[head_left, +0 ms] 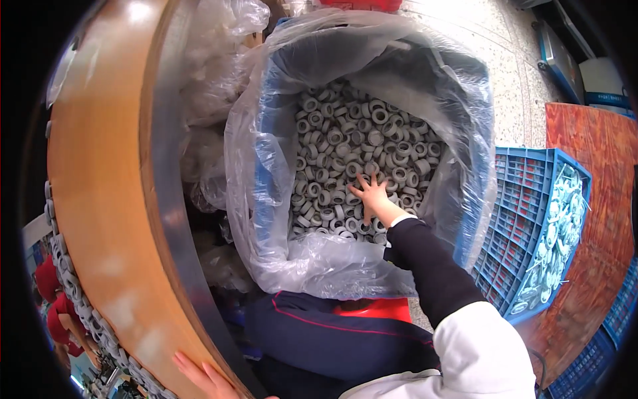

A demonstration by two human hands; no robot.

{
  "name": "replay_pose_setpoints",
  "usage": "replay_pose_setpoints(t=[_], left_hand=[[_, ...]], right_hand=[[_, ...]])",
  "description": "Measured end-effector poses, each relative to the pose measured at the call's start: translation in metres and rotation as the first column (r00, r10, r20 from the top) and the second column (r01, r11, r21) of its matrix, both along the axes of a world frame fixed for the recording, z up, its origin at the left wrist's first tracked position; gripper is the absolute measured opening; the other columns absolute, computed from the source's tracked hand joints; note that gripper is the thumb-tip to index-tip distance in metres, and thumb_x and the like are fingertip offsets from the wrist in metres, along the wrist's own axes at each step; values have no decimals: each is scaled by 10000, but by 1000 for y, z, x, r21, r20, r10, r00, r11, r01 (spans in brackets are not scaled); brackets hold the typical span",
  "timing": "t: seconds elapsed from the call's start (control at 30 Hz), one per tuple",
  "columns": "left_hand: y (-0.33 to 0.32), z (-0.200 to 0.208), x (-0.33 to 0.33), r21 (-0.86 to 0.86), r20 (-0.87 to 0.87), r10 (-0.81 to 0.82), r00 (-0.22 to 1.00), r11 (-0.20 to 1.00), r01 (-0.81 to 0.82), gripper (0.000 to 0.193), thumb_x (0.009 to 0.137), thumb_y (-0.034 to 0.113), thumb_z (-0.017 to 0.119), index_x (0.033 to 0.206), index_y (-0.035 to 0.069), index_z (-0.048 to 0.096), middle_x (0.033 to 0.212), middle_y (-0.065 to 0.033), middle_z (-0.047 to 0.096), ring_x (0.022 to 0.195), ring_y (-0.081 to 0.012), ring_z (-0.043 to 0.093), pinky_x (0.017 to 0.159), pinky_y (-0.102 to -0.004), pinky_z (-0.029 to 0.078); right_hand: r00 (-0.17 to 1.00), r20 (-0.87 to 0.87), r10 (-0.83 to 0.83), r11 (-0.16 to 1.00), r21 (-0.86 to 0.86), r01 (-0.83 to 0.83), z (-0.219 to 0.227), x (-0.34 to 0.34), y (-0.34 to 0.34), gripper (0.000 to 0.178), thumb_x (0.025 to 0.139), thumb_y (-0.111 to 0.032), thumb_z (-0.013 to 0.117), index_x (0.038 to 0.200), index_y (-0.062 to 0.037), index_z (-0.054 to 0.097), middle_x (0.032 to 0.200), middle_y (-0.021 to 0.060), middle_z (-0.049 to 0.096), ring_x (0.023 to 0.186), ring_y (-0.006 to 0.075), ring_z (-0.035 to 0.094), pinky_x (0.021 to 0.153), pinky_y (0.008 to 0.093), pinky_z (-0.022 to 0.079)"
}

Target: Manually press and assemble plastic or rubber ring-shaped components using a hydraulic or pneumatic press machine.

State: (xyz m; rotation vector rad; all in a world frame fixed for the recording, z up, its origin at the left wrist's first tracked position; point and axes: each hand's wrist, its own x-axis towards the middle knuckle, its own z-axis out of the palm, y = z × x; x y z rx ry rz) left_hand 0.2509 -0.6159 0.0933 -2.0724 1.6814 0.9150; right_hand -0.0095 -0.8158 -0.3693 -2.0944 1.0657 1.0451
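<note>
My right hand [372,198] reaches down into a large blue bin [264,173] and touches a heap of small grey rings [339,159]. Its fingers are spread over the rings and it grips none that I can make out. A clear plastic liner [332,266] covers the bin's walls and folds over its rim. My left hand [206,380] lies on the edge of a wooden table [106,173], fingers stretched out, holding nothing; part of it is cut off by the lower edge of the picture.
Right of the bin, a blue crate [515,213] holds many pale pieces with cords, beside a reddish wooden board [585,246]. Clear plastic bags [216,80] crowd between table and bin. A row of grey rings [93,319] lines the table's far left edge, with people beyond.
</note>
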Motion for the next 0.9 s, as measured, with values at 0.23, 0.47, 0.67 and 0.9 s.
replay_pose_setpoints(t=[0.23, 0.47, 0.67, 0.9], left_hand=[[4, 4, 5, 118, -110, 102, 989, 989, -89, 1286, 627, 422, 791, 1394, 94, -188, 1312, -380, -318, 1251, -523, -244, 1001, -611, -30], [6, -4, 5, 17, -119, 69, 990, 998, -67, 1258, 634, 460, 772, 1406, 82, -146, 1312, -398, -296, 1258, -527, -224, 1005, -607, -26], [21, -10, 15, -196, -117, -15, 993, 981, -9, 1274, 613, 618, 699, 1409, 40, -110, 1378, -367, -195, 1286, -533, -146, 999, -624, -36], [20, -7, 9, -133, -42, -34, 999, 991, 28, 1280, 606, 600, 715, 1409, 48, -115, 1378, -359, -214, 1280, -513, -207, 978, -637, -72]], right_hand=[[986, -26, -167, 979, -121, 163, -29, -2, -1, 930, 501, -114, 758, 1311, -324, 352, 1433, 95, 198, 1103, 383, 439, 763, 493, 450], [991, 35, -131, 923, -359, 135, -40, -18, 33, 605, 676, -135, 670, 1215, -329, 476, 1414, 113, 215, 1049, 406, 445, 682, 522, 447], [898, -43, -437, 897, 44, 439, -1, -9, 0, 635, 474, -104, 763, 1061, -249, 568, 1303, 113, 302, 1075, 411, 477, 759, 484, 502], [388, 423, -819, 572, 551, 607, 59, -80, 14, 526, 537, -185, 790, 991, -155, 524, 1106, 94, 443, 986, 238, 481, 836, 342, 433]])
